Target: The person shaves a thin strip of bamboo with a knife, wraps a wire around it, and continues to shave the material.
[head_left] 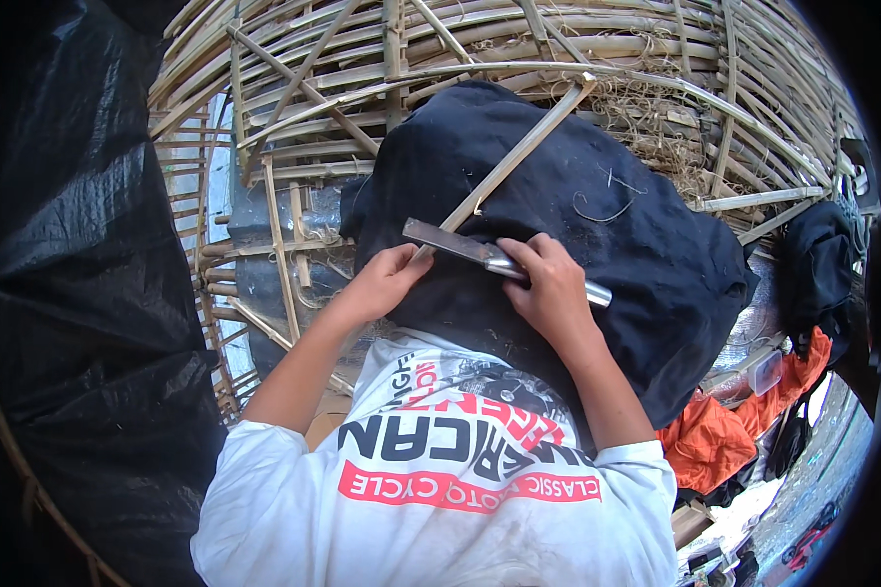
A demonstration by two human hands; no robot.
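My left hand (390, 280) is closed around the near end of a split bamboo strip (521, 145). The strip slants away from it to the upper right, over a black cloth (597, 259) spread across my lap. In my right hand (550, 292) is a knife with a broad, square-ended steel blade (442, 241) and a shiny metal tube handle. Its blade lies across the strip, close to my left fingers. A thin sliver curls from the strip just beyond the blade. Part of the handle is hidden under my right fingers.
Beyond the cloth stand rows of bamboo slats (597, 47) with loose shavings (656, 127) among them. A black plastic sheet (78, 264) hangs at the left. Orange fabric (710, 445) and a dark garment (820, 259) lie at the right.
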